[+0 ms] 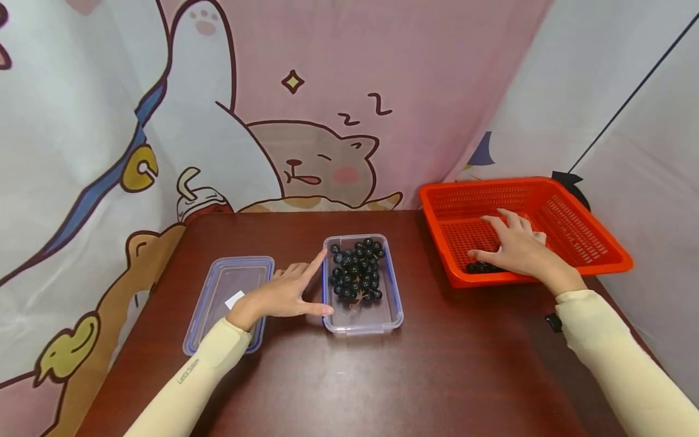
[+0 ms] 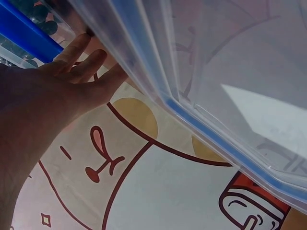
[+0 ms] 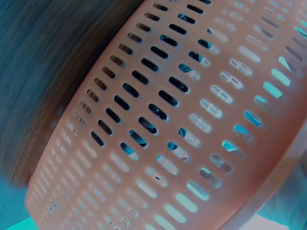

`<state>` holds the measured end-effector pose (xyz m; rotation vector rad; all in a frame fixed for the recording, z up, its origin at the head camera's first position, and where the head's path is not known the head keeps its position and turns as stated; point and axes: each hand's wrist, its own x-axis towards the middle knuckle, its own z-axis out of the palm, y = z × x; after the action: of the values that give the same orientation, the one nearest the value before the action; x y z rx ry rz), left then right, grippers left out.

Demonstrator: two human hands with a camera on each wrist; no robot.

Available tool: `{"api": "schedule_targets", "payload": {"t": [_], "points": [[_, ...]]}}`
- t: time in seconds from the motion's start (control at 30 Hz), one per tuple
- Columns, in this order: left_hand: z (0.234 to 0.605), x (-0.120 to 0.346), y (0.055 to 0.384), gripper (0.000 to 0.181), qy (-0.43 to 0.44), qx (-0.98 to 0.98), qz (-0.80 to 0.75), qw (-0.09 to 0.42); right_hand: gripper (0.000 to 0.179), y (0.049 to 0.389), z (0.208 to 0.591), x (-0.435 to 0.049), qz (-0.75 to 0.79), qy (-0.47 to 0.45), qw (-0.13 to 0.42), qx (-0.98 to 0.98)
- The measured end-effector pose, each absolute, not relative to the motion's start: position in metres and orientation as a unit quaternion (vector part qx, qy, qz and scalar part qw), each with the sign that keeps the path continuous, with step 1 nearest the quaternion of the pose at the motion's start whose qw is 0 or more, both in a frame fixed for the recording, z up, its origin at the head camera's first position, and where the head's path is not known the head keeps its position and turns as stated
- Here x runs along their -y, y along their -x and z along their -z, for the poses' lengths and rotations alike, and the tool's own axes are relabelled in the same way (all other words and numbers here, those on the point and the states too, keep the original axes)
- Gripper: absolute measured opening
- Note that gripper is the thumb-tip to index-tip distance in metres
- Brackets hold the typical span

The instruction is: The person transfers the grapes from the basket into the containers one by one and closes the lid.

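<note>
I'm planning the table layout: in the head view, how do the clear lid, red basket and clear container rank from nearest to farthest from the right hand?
1. Red basket: right side, right hand over or in it.
2. Clear container: middle, beside the left hand.
3. Clear lid: left side.

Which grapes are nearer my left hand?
The grapes in the clear box, beside the left hand; the other grapes lie in the basket, near the right hand.
</note>
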<state>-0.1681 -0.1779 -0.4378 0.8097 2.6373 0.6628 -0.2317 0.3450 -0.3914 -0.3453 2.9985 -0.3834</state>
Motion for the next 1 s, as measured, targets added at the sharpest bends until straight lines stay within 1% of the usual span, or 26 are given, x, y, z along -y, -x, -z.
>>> {"api": "schedule_targets", "payload": {"t": [0.53, 0.87, 1.0], "points": [[0.438, 0.177, 0.164, 0.124, -0.281, -0.917, -0.24, 0.15, 0.103, 0.232, 0.392, -0.36, 0.127, 0.114, 0.096, -0.981], [0.439, 0.178, 0.162, 0.125, -0.28, -0.917, -0.246, 0.144, 0.107, 0.236, 0.396, -0.364, 0.137, 0.109, 0.126, -0.976], [0.439, 0.176, 0.163, 0.125, -0.279, -0.916, -0.249, 0.146, 0.109, 0.236, 0.397, -0.369, 0.138, 0.1, 0.147, -0.974]]}}
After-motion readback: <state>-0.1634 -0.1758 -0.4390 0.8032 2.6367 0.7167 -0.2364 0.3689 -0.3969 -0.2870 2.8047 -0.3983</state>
